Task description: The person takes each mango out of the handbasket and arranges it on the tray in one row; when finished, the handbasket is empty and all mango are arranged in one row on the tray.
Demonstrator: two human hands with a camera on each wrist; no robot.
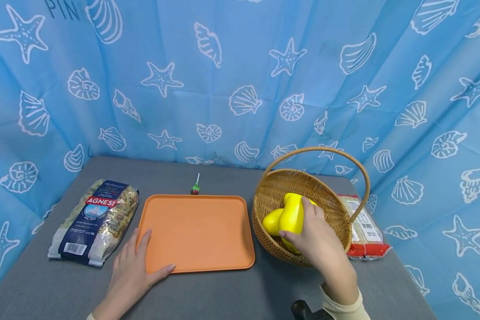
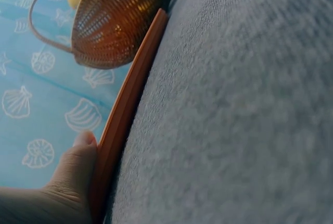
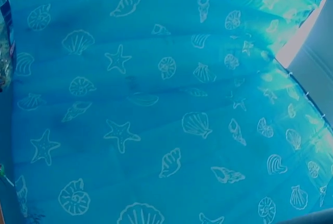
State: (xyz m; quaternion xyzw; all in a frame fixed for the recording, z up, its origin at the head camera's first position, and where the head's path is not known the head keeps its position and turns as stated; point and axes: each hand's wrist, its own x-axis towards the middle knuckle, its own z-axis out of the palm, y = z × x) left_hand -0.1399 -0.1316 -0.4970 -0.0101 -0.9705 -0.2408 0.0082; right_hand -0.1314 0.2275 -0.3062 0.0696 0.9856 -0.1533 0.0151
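Over the wicker basket (image 1: 304,178), my right hand (image 1: 318,233) grips a yellow bell pepper (image 1: 293,211), its lobed end showing above the fingers. A second smooth yellow piece (image 1: 271,222) lies beside it in the basket, partly covered. My left hand (image 1: 130,271) rests at the near left corner of an orange tray (image 1: 200,233), fingers extended at its left rim and thumb along the front rim. In the left wrist view the thumb (image 2: 75,164) touches the tray's side wall (image 2: 127,99). My right hand is outside the right wrist view.
An Agnesi pasta bag (image 1: 94,222) lies left of the tray. Behind the tray is a lollipop (image 1: 195,188) with a green and red wrapper. A red-and-clear packet (image 1: 366,229) lies partly behind the basket, whose handle (image 1: 316,149) arches high. A blue shell-print curtain (image 1: 224,89) encloses the table.
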